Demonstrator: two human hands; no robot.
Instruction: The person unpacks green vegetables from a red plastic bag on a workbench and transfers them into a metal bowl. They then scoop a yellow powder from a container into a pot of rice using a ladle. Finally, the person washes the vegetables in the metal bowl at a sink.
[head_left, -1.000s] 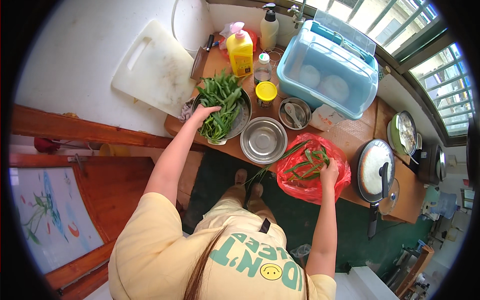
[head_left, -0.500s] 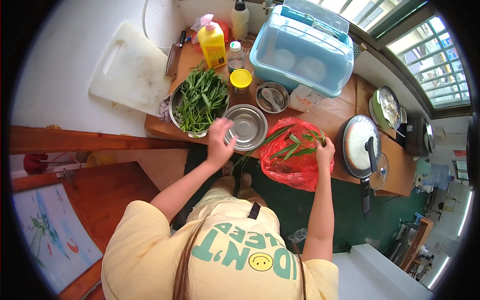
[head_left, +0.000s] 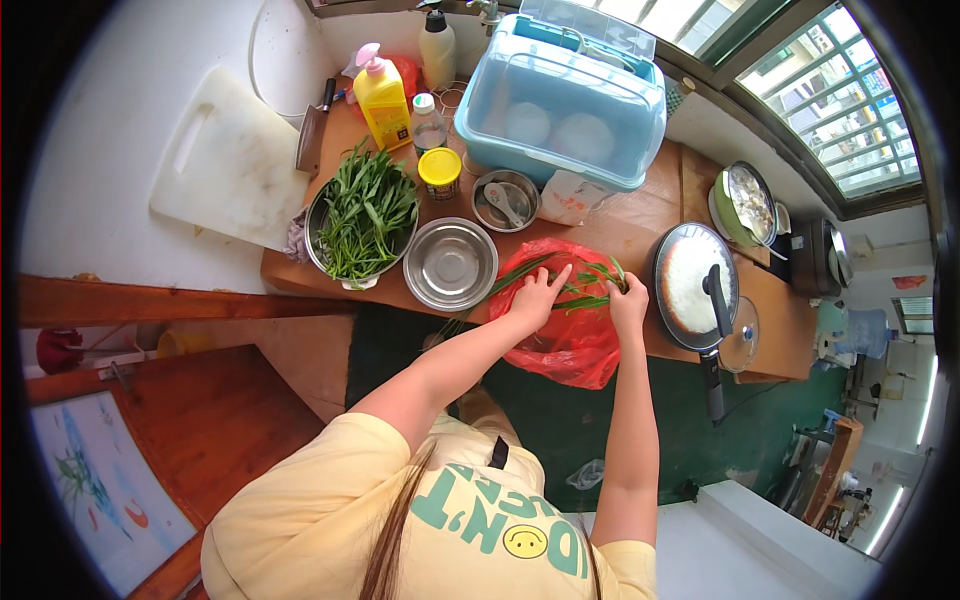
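Observation:
My right hand point(head_left: 628, 304) is closed on some long-leaved green vegetable stalks point(head_left: 606, 272) over the red plastic bag point(head_left: 568, 354). Close by on the left, my left hand point(head_left: 538, 298) reaches over the same bag, its fingers stretched out and apart near the stalks. Thin stems trail from the bag past the table's front edge. An empty steel bowl point(head_left: 450, 292) sits left of the bag. Beyond it, a heaped bowl of leafy greens point(head_left: 368, 212) stands at the table's left end. What lies deeper in the bag is hidden.
A lidded frying pan point(head_left: 690, 285) stands right of the bag, its handle past the table edge. Behind are a blue lidded bin point(head_left: 560, 115), a small bowl with a spoon point(head_left: 505, 200), a yellow-lidded jar point(head_left: 440, 172) and a yellow pump bottle point(head_left: 381, 100). A cleaver point(head_left: 312, 135) leans by a cutting board point(head_left: 232, 158).
My left hand has moved right, from beside the steel bowl to the red bag. My right hand stays at the bag with the stalks. The whole view has shifted slightly.

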